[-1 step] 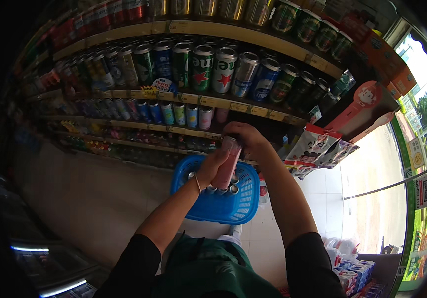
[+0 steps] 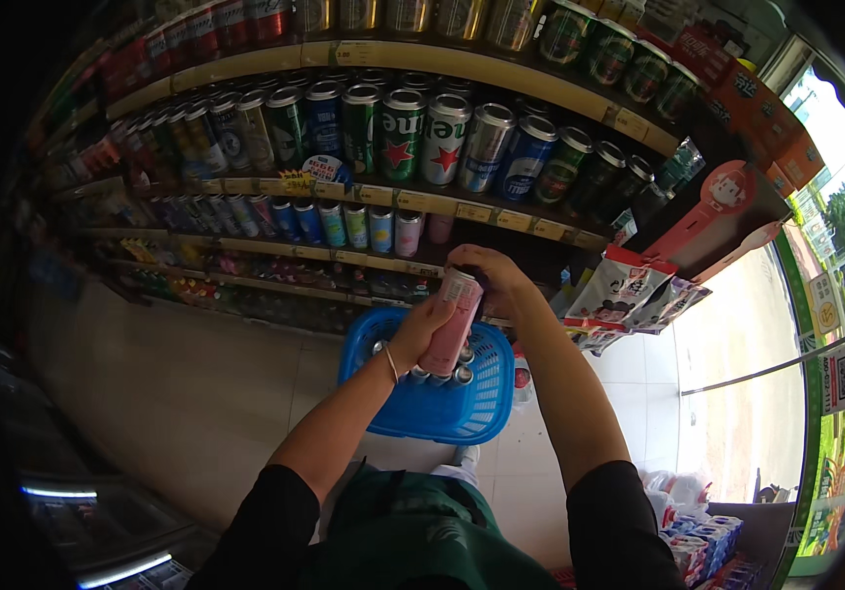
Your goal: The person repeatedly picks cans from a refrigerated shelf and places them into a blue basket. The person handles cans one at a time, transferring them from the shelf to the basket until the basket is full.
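A tall pink can (image 2: 456,329) is tilted between my hands above the blue basket (image 2: 442,430). My left hand (image 2: 420,329) wraps round its side, the thumb lying across it. At its upper end my right hand (image 2: 486,267) has its fingers curled over the can; part of that grip is hidden. Several cans (image 2: 463,375) stand in the basket below, only their silver tops showing and some covered by the pink can. On the shelf just beyond my hands stands a similar pink can (image 2: 407,234).
Ahead, shelves hold rows of cans, with a price rail (image 2: 383,194) along an edge. Snack bags (image 2: 614,290) hang at the right, beside a pink display stand (image 2: 722,202). Wrapped packs (image 2: 702,541) sit at the lower right. Pale tiled floor (image 2: 206,364) lies left of the basket.
The pink can was blurred and now looks sharp, turned slightly so that its printed side shows. Both hands have barely shifted, and the basket remains in place.
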{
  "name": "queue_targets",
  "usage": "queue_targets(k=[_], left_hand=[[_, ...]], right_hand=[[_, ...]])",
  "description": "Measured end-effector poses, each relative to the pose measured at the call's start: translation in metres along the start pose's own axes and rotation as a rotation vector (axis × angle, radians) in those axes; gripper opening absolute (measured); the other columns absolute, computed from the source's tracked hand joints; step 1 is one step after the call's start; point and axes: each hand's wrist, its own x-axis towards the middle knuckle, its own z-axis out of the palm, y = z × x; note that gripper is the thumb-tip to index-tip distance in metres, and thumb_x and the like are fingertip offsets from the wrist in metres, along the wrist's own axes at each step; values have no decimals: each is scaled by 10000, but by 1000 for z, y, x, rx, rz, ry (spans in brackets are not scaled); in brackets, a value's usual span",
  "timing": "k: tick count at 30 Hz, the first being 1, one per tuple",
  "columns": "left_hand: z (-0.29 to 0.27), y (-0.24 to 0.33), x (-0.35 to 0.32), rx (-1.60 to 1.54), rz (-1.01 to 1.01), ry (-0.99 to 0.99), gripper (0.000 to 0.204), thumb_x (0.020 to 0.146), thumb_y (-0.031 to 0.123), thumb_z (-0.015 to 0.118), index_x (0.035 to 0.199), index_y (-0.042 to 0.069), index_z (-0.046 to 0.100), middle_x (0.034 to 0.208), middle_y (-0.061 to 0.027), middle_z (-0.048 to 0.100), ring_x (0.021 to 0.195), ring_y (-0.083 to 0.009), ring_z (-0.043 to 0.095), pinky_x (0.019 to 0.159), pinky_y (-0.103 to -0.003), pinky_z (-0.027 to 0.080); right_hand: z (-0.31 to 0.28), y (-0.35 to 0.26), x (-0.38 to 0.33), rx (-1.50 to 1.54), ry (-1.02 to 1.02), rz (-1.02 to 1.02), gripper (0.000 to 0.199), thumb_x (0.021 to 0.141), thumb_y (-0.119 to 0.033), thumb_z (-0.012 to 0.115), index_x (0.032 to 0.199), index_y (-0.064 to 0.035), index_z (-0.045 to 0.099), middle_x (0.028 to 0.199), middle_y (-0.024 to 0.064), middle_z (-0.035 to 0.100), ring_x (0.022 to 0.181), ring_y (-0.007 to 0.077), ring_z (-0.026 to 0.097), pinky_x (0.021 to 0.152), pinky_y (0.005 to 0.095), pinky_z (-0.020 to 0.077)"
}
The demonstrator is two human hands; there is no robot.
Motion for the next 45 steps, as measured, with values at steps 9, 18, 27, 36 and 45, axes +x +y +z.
queue_targets(k=[9,18,27,36,45], left_hand=[[-32,-17,-8,372,169,217,692,722,215,838,1296,71,480,1187,-93,580,1082,-208,577,901,-344,503],[-95,-114,-39,758,5,305,798,668,184,842,1352,64,449,1280,-138,546,1213,-284,524,1012,-388,444],[-189,-183,-93,734,-188,477,623,820,180,711,1377,81,450,1226,-141,571,1089,-256,580,906,-357,479],[-223,-227,-92,609,-360,766,513,903,215,579,1373,75,430,1244,-212,575,1123,-360,570,873,-401,477],[-208,-210,-72,665,-416,724,484,913,199,557,1357,67,416,1256,-222,552,1139,-416,538,942,-441,444]], right_hand=[[-3,7,-41,-929,125,-271,526,812,-458,716,1118,-31,680,1122,147,673,1010,238,650,878,340,499],[14,122,-22,-1452,59,-64,664,669,-561,724,1192,-168,610,982,124,702,897,310,683,761,413,549],[33,249,35,-1445,-34,76,641,713,-510,715,1251,-198,563,1020,125,683,886,322,679,743,448,554],[41,344,96,-1597,22,-20,536,706,-363,764,1151,-140,565,1134,92,574,922,305,662,710,420,561],[36,377,109,-1769,107,-56,445,834,-269,646,1228,-129,495,1132,110,575,906,352,645,681,419,561]])
